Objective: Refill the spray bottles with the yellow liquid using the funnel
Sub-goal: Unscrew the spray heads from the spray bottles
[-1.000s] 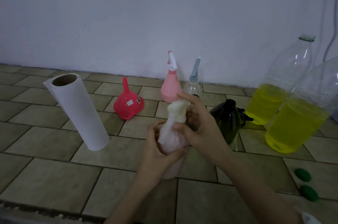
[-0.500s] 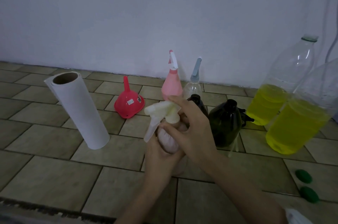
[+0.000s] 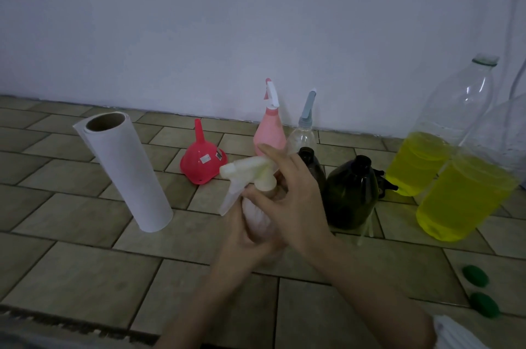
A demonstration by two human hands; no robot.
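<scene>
My left hand (image 3: 242, 237) grips the body of a pale pink spray bottle (image 3: 257, 216) standing on the tiled floor in front of me. My right hand (image 3: 293, 200) holds its cream trigger head (image 3: 250, 172) at the collar, nozzle pointing left. A red funnel (image 3: 202, 163) lies mouth-down behind, to the left. Two big clear bottles of yellow liquid (image 3: 461, 195) stand uncapped at the right. A pink spray bottle (image 3: 269, 132) and a clear one with a grey trigger (image 3: 303, 135) stand near the wall. Two dark open bottles (image 3: 353, 192) stand just right of my hands.
A paper towel roll (image 3: 125, 172) stands at the left. Two green caps (image 3: 478, 289) lie on the floor (image 3: 85, 277) at the lower right. A white wall (image 3: 256, 21) closes off the back. Thin tubes lean by the large dark bottle.
The trigger head has turned, so its nozzle now points left instead of being hidden under my right hand. My right hand has shifted round the collar; my left hand stays on the body.
</scene>
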